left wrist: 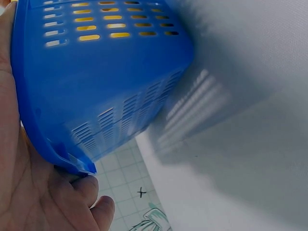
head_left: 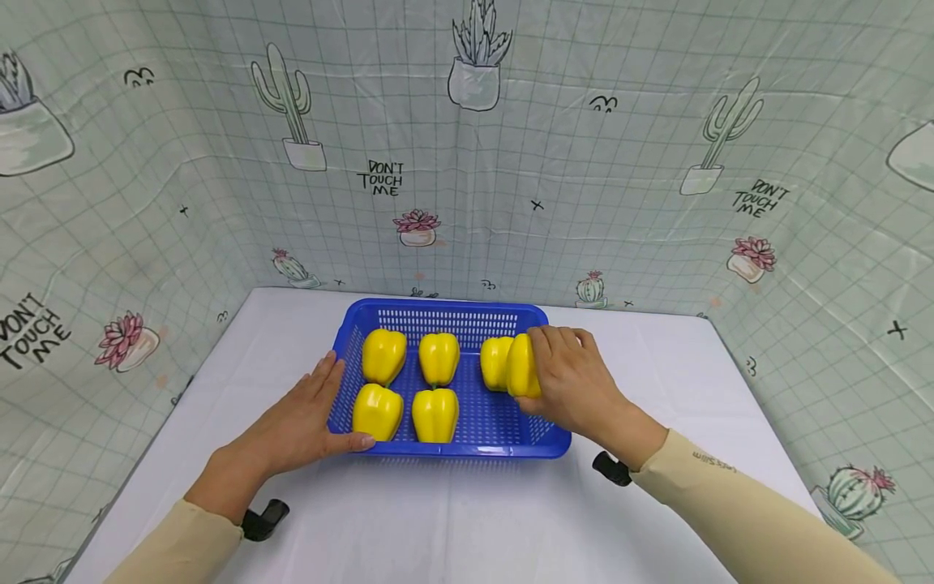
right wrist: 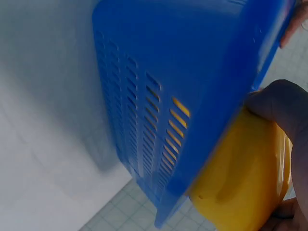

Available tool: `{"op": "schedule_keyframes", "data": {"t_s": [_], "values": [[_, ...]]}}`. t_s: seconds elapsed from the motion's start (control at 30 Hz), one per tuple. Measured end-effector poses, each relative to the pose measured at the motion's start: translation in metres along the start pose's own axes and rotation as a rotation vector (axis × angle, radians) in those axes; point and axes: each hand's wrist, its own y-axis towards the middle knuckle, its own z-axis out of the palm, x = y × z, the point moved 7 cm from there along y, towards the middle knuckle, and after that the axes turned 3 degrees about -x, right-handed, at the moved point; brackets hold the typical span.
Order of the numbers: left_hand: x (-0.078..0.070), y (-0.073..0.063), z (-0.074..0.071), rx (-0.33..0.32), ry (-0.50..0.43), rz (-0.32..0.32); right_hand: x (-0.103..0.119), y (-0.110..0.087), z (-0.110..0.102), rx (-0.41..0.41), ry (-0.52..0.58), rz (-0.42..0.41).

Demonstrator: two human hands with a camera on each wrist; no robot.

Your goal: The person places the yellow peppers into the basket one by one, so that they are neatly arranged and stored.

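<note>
In the head view, my right hand grips a yellow bell pepper over the right side of a blue plastic basket. The right wrist view has this pepper between thumb and fingers, beside the basket rim. Just left of it, another bell pepper is partly covered. My left hand rests against the basket's front left corner, fingers along the left rim and thumb over the front rim. Several more yellow bell peppers stand in two rows in the basket's left half.
A white cloth-covered table bears the basket. Behind and at both sides hangs a grid-patterned curtain with cactus drawings. Dark straps show near both wrists.
</note>
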Motion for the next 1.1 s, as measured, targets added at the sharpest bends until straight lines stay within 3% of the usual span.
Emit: {"op": "schedule_keyframes", "data": {"t_s": [0.87,1.1], "values": [[0.001,0.001,0.001,0.007,-0.017,0.002,0.031,-0.003,0.038,0.193,0.033,-0.116],[0.003,0.001,0.002,0.007,-0.019,-0.001,0.032,-0.004,0.045,0.302,0.062,-0.125]]}}
